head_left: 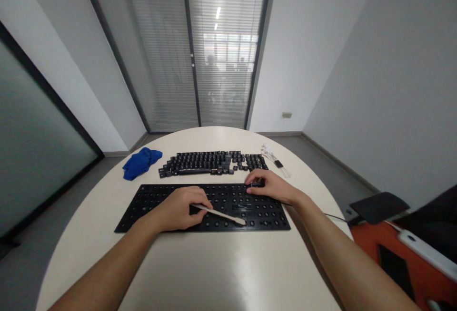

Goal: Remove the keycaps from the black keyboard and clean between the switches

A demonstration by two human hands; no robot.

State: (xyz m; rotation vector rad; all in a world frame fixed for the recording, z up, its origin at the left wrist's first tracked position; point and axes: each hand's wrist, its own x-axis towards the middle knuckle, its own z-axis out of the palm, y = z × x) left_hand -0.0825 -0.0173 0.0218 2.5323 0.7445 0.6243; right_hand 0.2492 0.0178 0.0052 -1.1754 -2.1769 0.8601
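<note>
A black keyboard base (221, 225) with its keycaps off lies across the table. Over its middle, my left hand (182, 208) is closed around a slim pale stick that looks like a toothbrush (224, 215). The wider end of this stick points right and rests on or just above the base. At the base's upper right, the fingers of my right hand (269, 185) are curled together at a small dark piece, possibly a keycap (256, 185); its kind is unclear. Beyond the base sit several rows of loose black keycaps (200, 160).
A crumpled blue cloth (142, 162) lies at the table's far left. On the far right is a wire tool with a black middle (278, 163), beside white scraps. A thin cable (335, 217) runs off the right edge towards an orange surface (367, 249) holding a white power strip (426, 251).
</note>
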